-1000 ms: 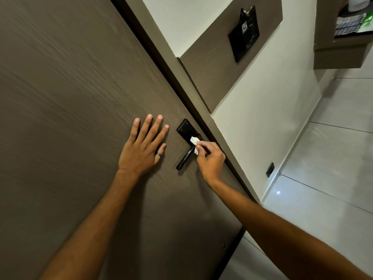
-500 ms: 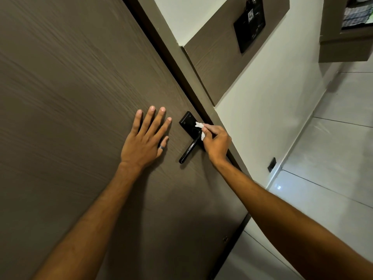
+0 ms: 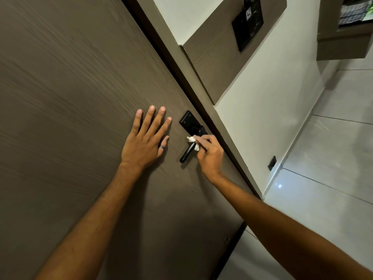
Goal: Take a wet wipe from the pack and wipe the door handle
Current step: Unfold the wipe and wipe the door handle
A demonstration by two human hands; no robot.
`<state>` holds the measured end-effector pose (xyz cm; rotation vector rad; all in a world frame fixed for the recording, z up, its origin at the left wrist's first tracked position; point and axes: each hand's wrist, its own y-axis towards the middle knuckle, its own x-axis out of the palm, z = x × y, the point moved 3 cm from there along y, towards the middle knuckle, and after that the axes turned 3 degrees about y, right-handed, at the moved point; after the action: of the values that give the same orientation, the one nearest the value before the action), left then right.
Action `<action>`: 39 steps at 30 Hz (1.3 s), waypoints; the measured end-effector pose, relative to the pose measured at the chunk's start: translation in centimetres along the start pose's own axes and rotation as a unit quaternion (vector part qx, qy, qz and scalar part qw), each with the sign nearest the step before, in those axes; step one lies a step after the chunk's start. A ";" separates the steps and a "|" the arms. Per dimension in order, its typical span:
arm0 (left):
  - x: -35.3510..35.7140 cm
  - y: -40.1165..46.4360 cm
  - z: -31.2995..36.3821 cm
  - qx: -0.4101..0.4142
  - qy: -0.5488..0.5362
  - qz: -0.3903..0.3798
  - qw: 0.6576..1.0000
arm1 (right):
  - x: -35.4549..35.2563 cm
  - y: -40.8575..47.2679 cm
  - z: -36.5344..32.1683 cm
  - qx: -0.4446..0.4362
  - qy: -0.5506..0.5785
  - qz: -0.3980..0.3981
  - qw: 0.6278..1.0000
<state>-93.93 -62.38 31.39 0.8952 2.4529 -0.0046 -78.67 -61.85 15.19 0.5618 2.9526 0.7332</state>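
A black lever door handle (image 3: pixel 186 155) on a black backplate (image 3: pixel 187 120) is mounted on the brown wooden door (image 3: pixel 70 87). My right hand (image 3: pixel 210 154) pinches a small crumpled white wet wipe (image 3: pixel 192 140) and presses it against the upper part of the lever. My left hand (image 3: pixel 146 140) lies flat on the door just left of the handle, fingers spread, a ring on one finger. The wipe pack is not in view.
The door frame (image 3: pixel 203 110) runs diagonally right of the handle. On the white wall there is a brown panel with a black holder (image 3: pixel 247 27). A shelf (image 3: pixel 343 43) sits at the top right. A black wall socket (image 3: pixel 272 163) is low, above the glossy tiled floor (image 3: pixel 333 168).
My right hand slid the wipe from the handle's base by the backplate down onto the lever. The left hand stayed flat on the door. The view shifted a little.
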 end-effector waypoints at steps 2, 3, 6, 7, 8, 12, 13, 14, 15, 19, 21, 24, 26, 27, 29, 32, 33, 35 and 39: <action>0.1 0.0 0.0 -0.001 0.004 0.000 1.000 | -0.3 0.4 -0.4 0.024 -0.010 0.012 1.000; 0.1 0.0 0.0 -0.002 0.002 -0.001 1.000 | -0.3 -0.1 -0.7 0.017 -0.019 -0.003 1.000; 0.1 0.0 0.0 -0.003 -0.003 0.005 1.000 | 0.8 -3.9 -2.2 -0.038 -0.031 -0.083 0.995; 0.0 0.0 0.0 -0.004 -0.004 0.006 1.000 | 1.1 -4.9 -2.6 -0.052 -0.033 -0.098 0.993; -0.1 0.0 0.0 -0.004 -0.005 0.006 1.000 | 1.5 -5.5 -2.7 -0.063 -0.034 -0.103 0.992; -0.1 -0.1 0.0 -0.004 -0.005 0.005 1.000 | 1.8 -5.5 -2.5 -0.110 -0.046 -0.106 0.987; 0.0 -0.1 -0.1 -0.003 -0.007 0.005 1.000 | 1.7 -5.1 -2.5 -0.112 -0.049 -0.099 0.987; 0.0 -0.1 -0.1 -0.003 -0.010 0.006 1.000 | 1.3 -4.5 -2.4 -0.099 -0.049 -0.079 0.991; 0.0 0.0 -0.1 -0.003 -0.010 0.005 1.000 | 0.8 -3.6 -2.2 -0.065 -0.037 -0.044 0.996; 0.1 -0.2 0.1 -0.005 -0.006 0.011 1.000 | -0.4 0.5 -0.7 0.079 0.025 0.066 0.994; 0.2 -0.6 -0.1 -0.005 -0.007 0.009 1.000 | -0.3 1.2 -0.5 0.091 0.034 0.073 0.993; -0.1 -0.7 -0.2 -0.008 -0.015 0.017 1.000 | 0.0 1.6 -0.3 0.126 0.059 0.094 0.986; -0.3 -0.3 -0.2 -0.010 -0.018 0.022 1.000 | -0.1 2.8 0.1 0.167 0.078 0.117 0.976; -0.4 -0.2 -0.1 -0.010 -0.016 0.023 1.000 | -0.2 3.4 0.3 0.184 0.082 0.118 0.972; -0.5 -0.1 0.0 -0.009 -0.011 0.025 1.000 | -0.4 4.0 0.7 0.199 0.077 0.106 0.971; -0.5 -0.1 -0.1 -0.010 -0.010 0.034 0.999 | -0.6 3.8 0.4 0.184 0.059 0.075 0.978; -0.6 -0.1 -0.1 -0.011 -0.011 0.036 0.999 | -0.7 3.6 0.2 0.176 0.053 0.066 0.981; -0.6 -0.1 0.0 -0.010 -0.013 0.035 0.999 | -0.7 3.4 -0.4 0.164 0.044 0.060 0.984; -0.7 -0.1 -0.3 -0.008 -0.037 -0.004 0.999 | -0.5 2.7 -2.5 0.134 0.038 0.035 0.990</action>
<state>-93.68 -62.85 31.93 0.8638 2.3854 -0.0210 -77.62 -60.97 18.60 0.6711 3.1392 0.3712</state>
